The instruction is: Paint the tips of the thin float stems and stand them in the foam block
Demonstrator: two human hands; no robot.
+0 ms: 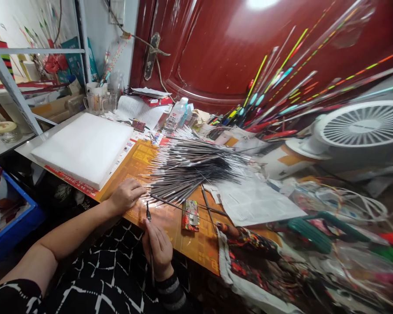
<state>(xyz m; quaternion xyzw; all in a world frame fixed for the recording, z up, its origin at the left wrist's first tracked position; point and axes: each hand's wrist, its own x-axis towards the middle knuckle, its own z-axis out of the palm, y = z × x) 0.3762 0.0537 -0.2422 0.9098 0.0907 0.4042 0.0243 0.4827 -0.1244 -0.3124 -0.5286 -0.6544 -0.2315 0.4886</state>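
Note:
My left hand (127,196) rests at the table's front edge, its fingers pinched around the pale end of a thin dark rod (173,203) that points to the right. My right hand (159,247) is closed on a slim paintbrush (148,213), its dark tip pointing up just below the left fingertips. Behind both hands lies a large heap of thin dark rods with white tips (190,165). A small paint-smeared piece (190,216) lies on the yellow-brown tabletop (177,237), right of the brush.
A white foam block (83,146) lies on the left. Behind the heap stands a plastic bottle (177,114). A white fan (356,131), many coloured fishing floats (258,98), a paper sheet (258,196) and a paint-stained cloth (225,257) crowd the right. A blue crate (16,218) sits lower left.

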